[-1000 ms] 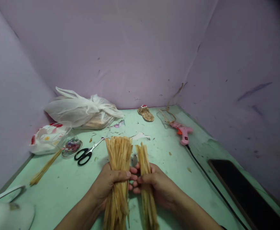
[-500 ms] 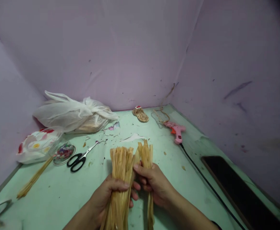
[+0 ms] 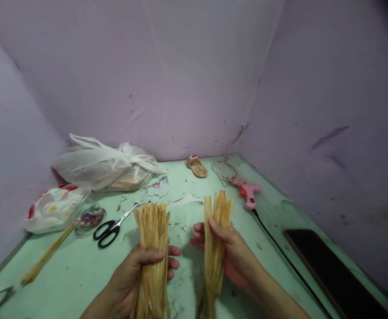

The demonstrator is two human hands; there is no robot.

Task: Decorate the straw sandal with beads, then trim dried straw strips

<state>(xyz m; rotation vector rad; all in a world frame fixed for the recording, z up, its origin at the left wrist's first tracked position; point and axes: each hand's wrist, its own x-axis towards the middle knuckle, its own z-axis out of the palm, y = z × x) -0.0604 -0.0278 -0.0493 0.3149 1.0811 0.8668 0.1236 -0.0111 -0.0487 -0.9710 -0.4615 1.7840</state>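
My left hand [image 3: 137, 268] is wrapped round a thick bundle of flat, straw-coloured dried strips [image 3: 154, 232], thumb across the front. In my right hand [image 3: 232, 252] is a thinner bunch of the same dried strips [image 3: 218, 221], pinched under the thumb. Both bundles stand roughly upright above the green table, their cut upper ends showing and their lower ends running toward the bottom edge of the view. A gap separates the two bundles. Black-handled scissors [image 3: 109, 232] lie left of my left hand, touching neither hand.
A pink glue gun [image 3: 248, 190] with a black cord lies right, near a dark phone-like slab [image 3: 330, 270]. A small woven slipper shape [image 3: 197, 167] sits at the back. Left are a white plastic bag [image 3: 103, 166], a dish of beads [image 3: 90, 220] and thin stalks [image 3: 45, 259].
The two bundles have come apart: my right hand has moved right with its bunch, which has grown thicker. My left hand has shifted left with its bundle.
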